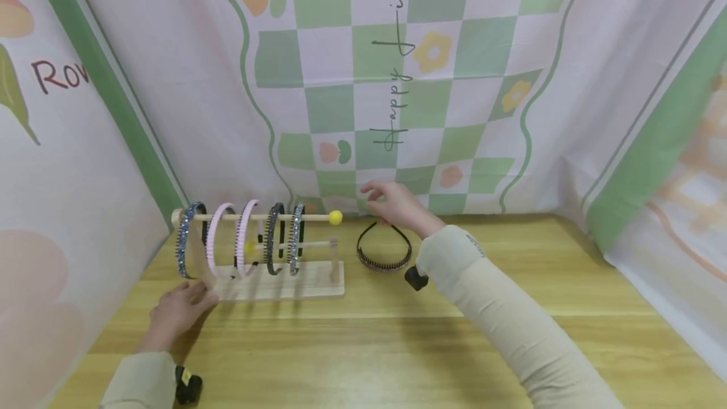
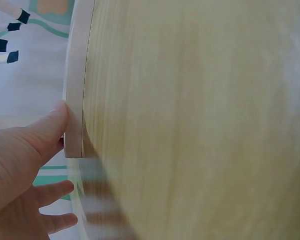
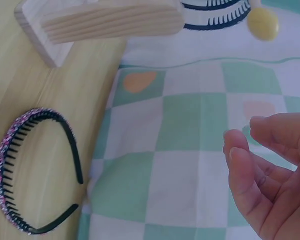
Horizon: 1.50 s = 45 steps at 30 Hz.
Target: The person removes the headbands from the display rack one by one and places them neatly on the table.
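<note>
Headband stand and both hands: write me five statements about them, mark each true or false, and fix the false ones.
1. Five headbands hang on the stand. True.
2. The right hand grips a headband. False: it holds nothing.
3. The left hand touches the stand. True.
4. The stand's upper rod ends in a red ball. False: the ball is yellow.
5. In the head view, a loose headband lies on the table to the right of the stand. True.
</note>
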### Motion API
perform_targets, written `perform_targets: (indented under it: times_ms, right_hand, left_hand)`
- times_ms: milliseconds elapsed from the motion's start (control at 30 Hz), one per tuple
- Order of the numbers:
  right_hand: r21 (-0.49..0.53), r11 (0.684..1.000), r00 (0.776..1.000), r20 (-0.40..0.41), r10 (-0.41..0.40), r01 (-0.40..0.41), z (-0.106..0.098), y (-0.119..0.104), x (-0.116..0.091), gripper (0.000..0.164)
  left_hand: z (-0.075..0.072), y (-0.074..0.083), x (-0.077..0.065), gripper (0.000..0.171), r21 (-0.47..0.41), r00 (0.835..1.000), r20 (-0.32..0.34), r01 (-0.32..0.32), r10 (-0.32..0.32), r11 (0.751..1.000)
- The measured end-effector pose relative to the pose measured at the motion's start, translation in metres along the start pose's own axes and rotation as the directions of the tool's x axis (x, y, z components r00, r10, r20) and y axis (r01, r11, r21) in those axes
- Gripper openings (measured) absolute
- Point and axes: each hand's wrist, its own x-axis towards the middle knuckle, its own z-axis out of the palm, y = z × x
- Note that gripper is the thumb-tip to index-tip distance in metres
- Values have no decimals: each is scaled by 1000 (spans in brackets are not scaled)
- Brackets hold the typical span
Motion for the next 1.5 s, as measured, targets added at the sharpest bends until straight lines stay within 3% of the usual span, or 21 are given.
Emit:
perform_targets:
  times_ms: [300, 733, 967, 1500]
  right_hand:
    - [111, 994, 999, 36, -26, 22, 0, -23, -1, 37]
    - [148, 980, 986, 80, -146, 133, 7, -44, -2, 49]
    - [230, 967, 983, 116, -140, 111, 14, -54, -2, 53]
    - [272, 960, 979, 170, -113, 64, 28, -71, 0, 59]
  left_hand:
    - [-1, -2, 0, 81, -3, 1000, 2, -1, 1, 1000]
    - [-1, 1, -3, 80, -15, 1000, 25, 18, -18, 1000]
    - [-2, 3, -4, 80, -9, 1000, 19, 17, -17, 1000]
    - [-2, 7, -6, 78, -23, 999, 30, 40, -40, 999]
